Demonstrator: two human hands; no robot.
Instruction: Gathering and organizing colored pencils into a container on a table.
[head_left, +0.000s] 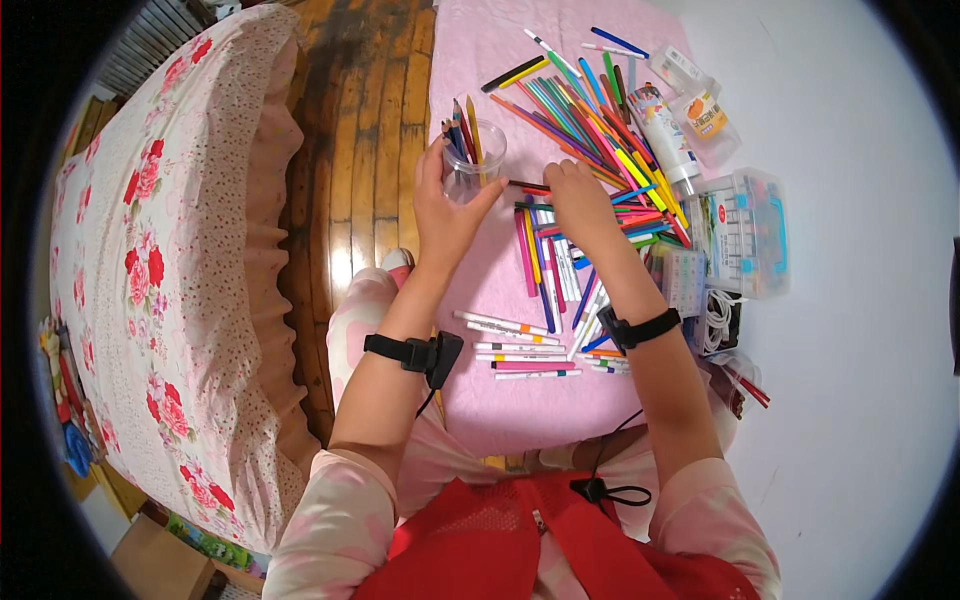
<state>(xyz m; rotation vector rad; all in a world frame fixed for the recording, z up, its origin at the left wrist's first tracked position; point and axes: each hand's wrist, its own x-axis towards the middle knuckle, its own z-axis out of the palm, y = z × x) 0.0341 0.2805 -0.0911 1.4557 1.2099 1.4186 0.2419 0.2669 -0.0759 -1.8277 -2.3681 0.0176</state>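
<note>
My left hand (448, 196) grips a clear plastic cup (491, 142) near the left edge of the pink cloth. Several colored pencils (469, 131) stand in it, leaning to its left side. To the right, my right hand (579, 201) has its fingers closed on a dark pencil (529, 184), whose end points toward the cup. Under and around that hand lies a loose heap of colored pencils and markers (555, 255). A larger spread of pencils and felt-tip pens (585, 127) fans out beyond it. White-barreled markers (521, 347) lie in a rough row nearer my body.
Along the wall on the right stand a clear case with blue latches (746, 232), a printed cylindrical tube (664, 135), clear plastic containers (701, 112), a small box (682, 277) and a coiled white cable (722, 319). A flowered bed cover (165, 285) is left, past the wooden floor (379, 150).
</note>
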